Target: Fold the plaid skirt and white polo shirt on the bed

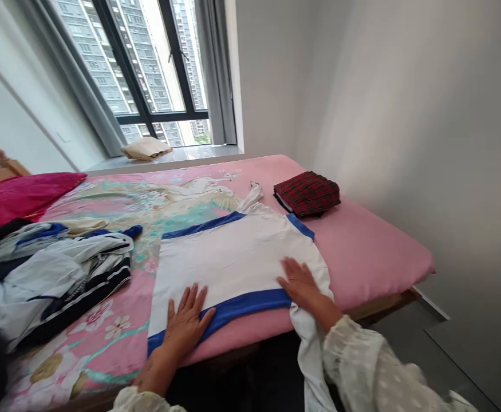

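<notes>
A white long-sleeved top [228, 260] with blue side panels lies spread flat near the front edge of the bed. My left hand [186, 320] rests with fingers spread on its lower left part, partly over the near blue strip. On the right, my right hand [299, 280] lies flat on the white cloth by the end of that strip, its fingertips slightly blurred. Neither hand grips anything. One white sleeve [312, 360] hangs over the bed's edge beneath my right forearm, while the other sleeve [252, 197] stretches toward the far side.
A folded red plaid cloth [307, 193] sits beyond the top, toward the wall. To the left is a pile of clothes [56, 269], with a magenta pillow [27, 194] behind it. A beige bundle [146, 148] lies on the windowsill. The bed [383, 252] has a pink cover.
</notes>
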`<state>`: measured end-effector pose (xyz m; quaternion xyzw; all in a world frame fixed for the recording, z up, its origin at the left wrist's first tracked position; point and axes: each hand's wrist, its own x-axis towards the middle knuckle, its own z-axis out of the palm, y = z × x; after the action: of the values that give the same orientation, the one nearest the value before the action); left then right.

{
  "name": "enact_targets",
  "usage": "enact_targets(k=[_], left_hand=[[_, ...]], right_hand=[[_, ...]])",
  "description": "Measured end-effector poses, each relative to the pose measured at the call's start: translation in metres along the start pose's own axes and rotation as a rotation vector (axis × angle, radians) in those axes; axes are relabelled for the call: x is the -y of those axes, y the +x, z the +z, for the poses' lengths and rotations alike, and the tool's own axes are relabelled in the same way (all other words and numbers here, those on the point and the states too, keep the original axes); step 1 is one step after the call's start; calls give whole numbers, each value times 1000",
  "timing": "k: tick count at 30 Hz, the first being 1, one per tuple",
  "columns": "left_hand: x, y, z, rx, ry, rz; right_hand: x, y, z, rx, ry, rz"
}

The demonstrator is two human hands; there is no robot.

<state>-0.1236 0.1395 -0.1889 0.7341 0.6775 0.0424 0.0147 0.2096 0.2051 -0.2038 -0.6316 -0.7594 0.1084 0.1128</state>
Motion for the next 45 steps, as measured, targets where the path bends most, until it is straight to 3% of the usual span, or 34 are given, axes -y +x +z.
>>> enact_targets(k=[3, 5, 6, 8, 10, 12, 15, 18, 23, 29, 32, 35, 37, 38, 41, 45], left_hand=[[59, -44, 4, 77, 52, -133], [79, -64, -1, 38, 70, -199], [80, -68, -5, -8, 73, -196], [66, -68, -11, -93, 54, -74], [43, -63, -14, -108, 8, 153], [25, -61, -12, -75, -35, 325], [20, -68, -4, -77, -38, 360], [25, -72, 2, -99, 9, 324], [21, -70, -5, -90, 65, 294], [37, -93, -53, 158, 210, 218], [31, -74, -74, 224, 125, 251], [6, -33, -65, 72, -69, 320], [-10, -15, -42, -45, -128, 318], [-14, -13, -30, -49, -123, 328], [-6, -32, -10, 48, -107, 397], [25, -57, -33, 224, -245, 447]], right_hand=[[-58, -11, 0, 41, -134, 183], [-75, -17, -12, 43, -153, 251], [-71, -20, -19, 11, -147, 249], [-43, -24, -30, -93, -96, 125], [-1, -32, -33, -158, -2, -165], [37, -43, -29, -85, 37, -392], [63, -57, -14, 5, -56, -463], [65, -55, 1, -22, -131, -442], [67, -42, 13, -72, -95, -616], [63, -60, -17, 99, 3, -672], [71, -44, -30, 108, 188, -623], [84, -17, -20, 9, 231, -579], [89, -11, -6, 21, 143, -596], [88, -14, 0, 56, 90, -618], [76, -40, 1, 219, 36, -724], [64, -58, -31, 368, 231, -779]])
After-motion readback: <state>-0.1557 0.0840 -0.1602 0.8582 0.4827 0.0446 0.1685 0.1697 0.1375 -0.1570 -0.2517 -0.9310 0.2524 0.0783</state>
